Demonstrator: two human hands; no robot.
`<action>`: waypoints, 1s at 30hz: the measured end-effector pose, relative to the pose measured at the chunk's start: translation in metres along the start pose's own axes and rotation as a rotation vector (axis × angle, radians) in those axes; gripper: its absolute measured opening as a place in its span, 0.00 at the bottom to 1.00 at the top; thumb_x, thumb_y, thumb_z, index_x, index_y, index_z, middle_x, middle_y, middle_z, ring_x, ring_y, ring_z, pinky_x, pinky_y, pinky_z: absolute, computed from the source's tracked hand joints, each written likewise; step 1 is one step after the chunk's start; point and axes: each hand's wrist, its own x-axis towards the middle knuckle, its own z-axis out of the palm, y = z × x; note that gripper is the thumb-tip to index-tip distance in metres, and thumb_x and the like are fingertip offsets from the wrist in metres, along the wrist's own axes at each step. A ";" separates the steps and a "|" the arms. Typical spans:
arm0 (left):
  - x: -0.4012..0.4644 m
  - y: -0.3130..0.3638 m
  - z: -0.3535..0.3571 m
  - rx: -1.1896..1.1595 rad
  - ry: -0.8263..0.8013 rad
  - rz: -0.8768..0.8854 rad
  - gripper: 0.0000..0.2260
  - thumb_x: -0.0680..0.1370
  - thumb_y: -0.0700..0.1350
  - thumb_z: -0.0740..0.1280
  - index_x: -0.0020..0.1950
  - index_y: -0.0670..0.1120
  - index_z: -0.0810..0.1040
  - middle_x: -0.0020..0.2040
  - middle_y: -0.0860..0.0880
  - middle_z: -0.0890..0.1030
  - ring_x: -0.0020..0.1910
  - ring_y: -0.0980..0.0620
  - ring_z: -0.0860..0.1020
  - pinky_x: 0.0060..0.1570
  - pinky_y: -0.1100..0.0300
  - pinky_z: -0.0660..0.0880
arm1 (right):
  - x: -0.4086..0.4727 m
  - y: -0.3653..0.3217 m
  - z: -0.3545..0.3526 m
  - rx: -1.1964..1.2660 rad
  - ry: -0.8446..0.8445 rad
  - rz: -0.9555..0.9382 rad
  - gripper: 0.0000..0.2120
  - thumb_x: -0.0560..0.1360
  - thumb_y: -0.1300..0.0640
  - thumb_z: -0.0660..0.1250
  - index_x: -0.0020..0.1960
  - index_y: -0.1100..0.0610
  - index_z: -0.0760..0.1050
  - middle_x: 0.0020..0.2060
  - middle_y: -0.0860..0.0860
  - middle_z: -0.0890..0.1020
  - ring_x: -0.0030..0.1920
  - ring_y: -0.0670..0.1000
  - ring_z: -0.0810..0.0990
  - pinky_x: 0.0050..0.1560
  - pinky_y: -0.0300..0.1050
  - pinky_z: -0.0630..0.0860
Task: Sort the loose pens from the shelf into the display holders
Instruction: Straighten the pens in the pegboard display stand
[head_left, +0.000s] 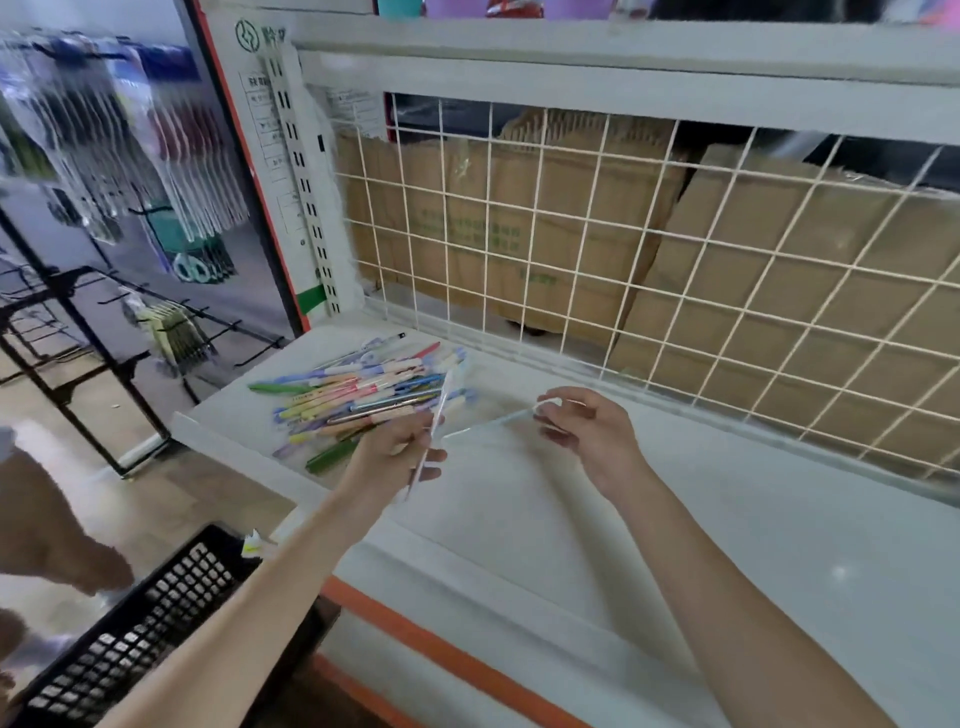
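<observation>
I saw my left hand (400, 447) and right hand (582, 426) pinching a clear holder (467, 431); the pens (363, 395) lay just left, long axes running left-right, nearest my left hand.

A shop: hanging packaged goods (156, 156), retail shelf (675, 493), basket (130, 639).

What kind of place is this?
Probably a stationery shop: loose pens lie piled on a white display shelf, packaged goods hang on hooks at left, and cardboard cartons sit behind the wire grid.
</observation>
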 end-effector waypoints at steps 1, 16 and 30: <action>-0.003 -0.001 0.006 -0.021 -0.033 0.004 0.10 0.79 0.33 0.59 0.50 0.45 0.77 0.47 0.47 0.78 0.39 0.52 0.80 0.40 0.62 0.80 | -0.009 -0.004 -0.004 0.015 0.014 -0.008 0.07 0.71 0.69 0.69 0.46 0.60 0.78 0.40 0.57 0.82 0.42 0.56 0.82 0.45 0.46 0.81; -0.046 0.006 0.136 -0.162 -0.393 0.066 0.10 0.79 0.32 0.59 0.57 0.40 0.75 0.45 0.44 0.79 0.38 0.52 0.83 0.42 0.62 0.80 | -0.111 -0.048 -0.142 0.110 0.393 -0.173 0.11 0.74 0.69 0.65 0.53 0.58 0.77 0.39 0.56 0.79 0.41 0.54 0.80 0.48 0.46 0.79; -0.104 0.028 0.390 -0.151 -0.644 0.048 0.16 0.77 0.32 0.63 0.62 0.46 0.71 0.49 0.42 0.80 0.43 0.47 0.83 0.46 0.59 0.80 | -0.173 -0.118 -0.372 0.052 0.611 -0.367 0.12 0.75 0.70 0.64 0.56 0.60 0.75 0.44 0.57 0.79 0.43 0.56 0.80 0.43 0.45 0.81</action>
